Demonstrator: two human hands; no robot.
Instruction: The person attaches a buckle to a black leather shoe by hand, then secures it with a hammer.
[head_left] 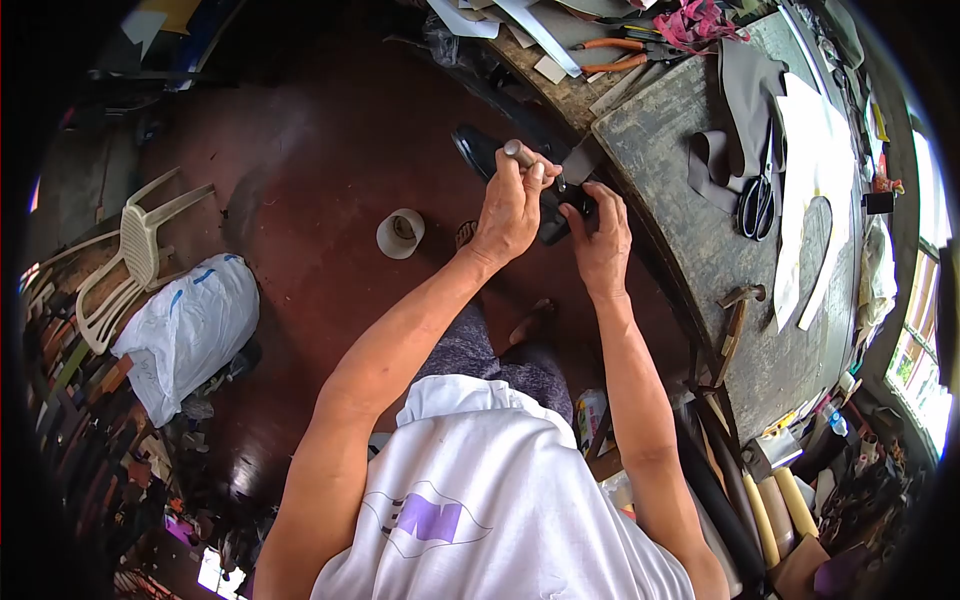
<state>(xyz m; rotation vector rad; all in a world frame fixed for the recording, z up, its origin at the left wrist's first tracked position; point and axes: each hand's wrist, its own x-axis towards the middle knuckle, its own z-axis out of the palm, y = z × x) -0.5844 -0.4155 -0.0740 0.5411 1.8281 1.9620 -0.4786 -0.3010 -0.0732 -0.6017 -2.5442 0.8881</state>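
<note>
My left hand [512, 212] is closed round a tool [517, 150] with a round, light brown end that points up. Close beside it, my right hand [602, 240] has its thumb and fingers curled at a small dark object that I cannot make out clearly. Both hands are over a dark, glossy piece [475, 150], partly hidden behind my left hand, near the edge of the workbench. Black material also shows between the hands.
On the workbench [660, 150] at the right lie black scissors [757, 205], grey material [750, 100], white pattern pieces [800, 210] and a hammer [738, 315]. Orange-handled pliers [615, 65] lie farther up. A white container [400, 234], plastic chair [140, 245] and white sack [200, 325] stand left.
</note>
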